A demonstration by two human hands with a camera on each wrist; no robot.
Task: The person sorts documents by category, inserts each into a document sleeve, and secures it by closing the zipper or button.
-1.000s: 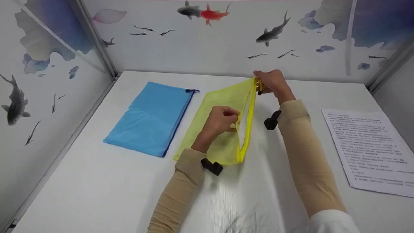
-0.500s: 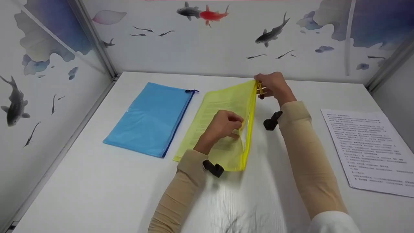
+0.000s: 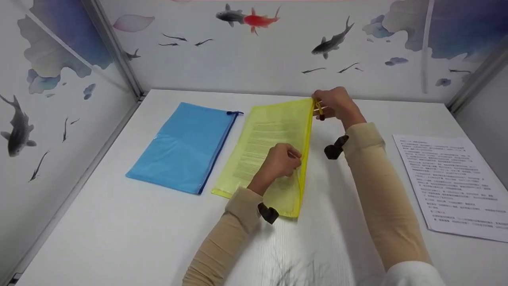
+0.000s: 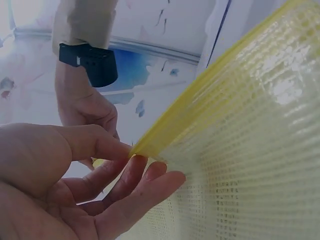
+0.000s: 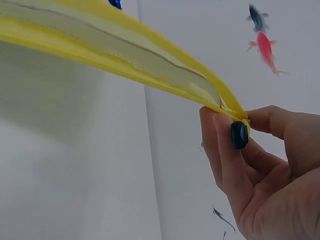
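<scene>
**Yellow pouch held at both ends of its zip edge**

On the white table (image 3: 119, 238), in the head view, a yellow mesh pouch (image 3: 270, 135) is seen lying near the centre, w/ a printed sheet visible through its mesh. Its zip edge is lifted on the right side. The far corner is pinched by the right hand (image 3: 335, 104), fingers curled round the zip pull. The zip edge nearer the person is pinched by the left hand (image 3: 279, 161), about mid-length. A blue pouch (image 3: 184, 145) is laid flat just left of the yellow one, not touched. A printed paper (image 3: 452, 184) is laid well apart at the right edge of the table.

In the left wrist view, the yellow edge strip is gripped between thumb and fingertips (image 4: 145, 172) of the left hand (image 4: 70, 185); remaining fingers are loosely extended under the mesh. The other hand is seen behind, at the far end.

In the right wrist view, the pouch mouth is shown slightly parted along the zip. The dark zip pull (image 5: 239, 134) at the corner is pinched by thumb and forefinger of the right hand (image 5: 265, 170), other fingers curled.
</scene>
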